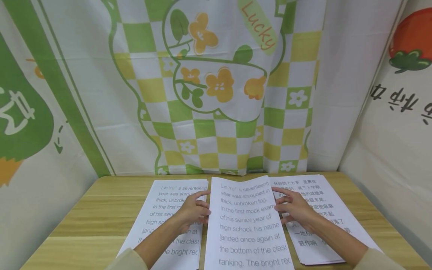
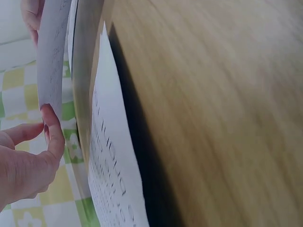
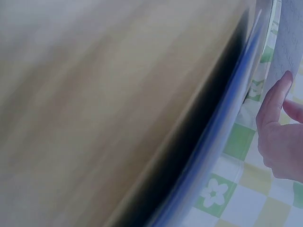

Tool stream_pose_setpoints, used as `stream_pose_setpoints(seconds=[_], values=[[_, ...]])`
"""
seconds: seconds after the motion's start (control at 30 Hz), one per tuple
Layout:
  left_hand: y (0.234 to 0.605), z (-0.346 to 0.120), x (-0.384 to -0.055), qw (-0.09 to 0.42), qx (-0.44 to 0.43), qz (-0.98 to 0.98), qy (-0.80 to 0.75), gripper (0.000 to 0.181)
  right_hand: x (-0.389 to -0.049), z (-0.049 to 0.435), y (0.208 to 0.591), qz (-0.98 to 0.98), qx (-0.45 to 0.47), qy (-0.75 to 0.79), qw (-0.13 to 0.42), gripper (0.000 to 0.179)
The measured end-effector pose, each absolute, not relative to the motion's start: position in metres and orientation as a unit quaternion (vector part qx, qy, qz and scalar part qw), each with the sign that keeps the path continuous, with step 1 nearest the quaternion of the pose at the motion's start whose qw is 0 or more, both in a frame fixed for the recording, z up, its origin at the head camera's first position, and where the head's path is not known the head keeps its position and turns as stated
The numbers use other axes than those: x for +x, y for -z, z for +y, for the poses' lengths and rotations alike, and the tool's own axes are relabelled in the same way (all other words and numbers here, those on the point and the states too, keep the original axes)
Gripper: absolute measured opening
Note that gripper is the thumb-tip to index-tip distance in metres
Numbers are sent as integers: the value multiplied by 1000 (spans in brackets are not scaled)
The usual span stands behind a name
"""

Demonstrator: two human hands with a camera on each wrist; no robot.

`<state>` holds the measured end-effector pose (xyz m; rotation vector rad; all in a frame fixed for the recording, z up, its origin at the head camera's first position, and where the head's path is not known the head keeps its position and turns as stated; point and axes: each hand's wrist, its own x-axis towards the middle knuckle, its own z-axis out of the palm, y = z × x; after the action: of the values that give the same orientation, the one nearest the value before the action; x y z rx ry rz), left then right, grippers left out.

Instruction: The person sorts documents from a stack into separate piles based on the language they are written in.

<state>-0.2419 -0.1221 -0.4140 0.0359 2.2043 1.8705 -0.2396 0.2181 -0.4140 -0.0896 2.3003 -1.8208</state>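
Note:
A white sheet of paper (image 1: 248, 225) printed with large English text is held up between both hands, over the gap between two paper stacks. Its top edge bows slightly. My left hand (image 1: 192, 213) grips its left edge; in the left wrist view, the left hand (image 2: 33, 165) has thumb and fingertips meeting at the paper's edge. On the opposite edge, my right hand (image 1: 297, 210) holds the sheet with its fingers spread. The right wrist view shows the right hand (image 3: 279, 132) with a fingertip against the printed side.
Below the left hand lies a stack of English-printed paper (image 1: 145, 243). Under the right hand is a stack with Chinese text (image 1: 324, 243). Both rest on a wooden table (image 1: 87, 221). A green-and-yellow checked curtain (image 1: 216, 146) hangs directly behind the table, with printed cloth walls on either side.

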Motion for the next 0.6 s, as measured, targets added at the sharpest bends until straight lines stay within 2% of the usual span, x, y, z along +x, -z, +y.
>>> stream_pose_setpoints(seconds=[0.6], values=[[415, -176, -257, 64, -46, 775, -628, 52, -264, 162, 411, 753, -49, 649, 102, 65]])
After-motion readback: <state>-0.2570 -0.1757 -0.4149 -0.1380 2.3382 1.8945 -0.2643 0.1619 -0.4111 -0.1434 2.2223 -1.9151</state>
